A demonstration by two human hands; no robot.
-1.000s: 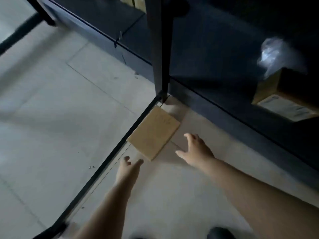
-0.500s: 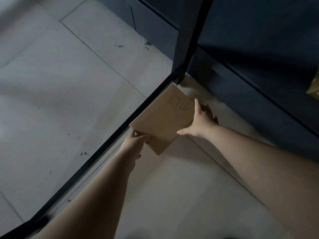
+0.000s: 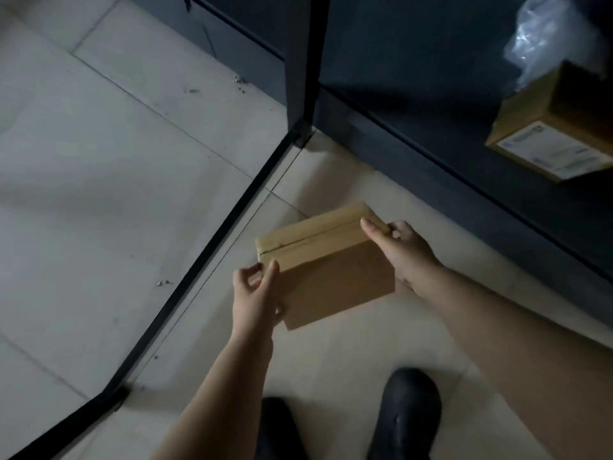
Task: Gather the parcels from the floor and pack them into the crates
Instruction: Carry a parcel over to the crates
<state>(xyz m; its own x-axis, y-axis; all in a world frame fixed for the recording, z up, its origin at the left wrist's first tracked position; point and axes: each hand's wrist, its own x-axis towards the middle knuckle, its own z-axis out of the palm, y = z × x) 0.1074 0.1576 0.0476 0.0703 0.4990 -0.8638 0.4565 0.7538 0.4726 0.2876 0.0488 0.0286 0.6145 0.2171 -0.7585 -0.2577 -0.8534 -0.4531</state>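
Cardboard parcel (image 3: 326, 260) gripped between left hand (image 3: 253, 295) and right hand (image 3: 403, 249).

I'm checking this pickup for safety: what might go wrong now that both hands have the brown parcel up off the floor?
1. The left hand only pinches the parcel at its near corner, and the right hand holds the far end, so the tilted parcel may slip.
2. The dark upright post and the shelf edge stand close by; lifting could knock the parcel against them.
3. The black shoes sit right below, so a drop may land on them.
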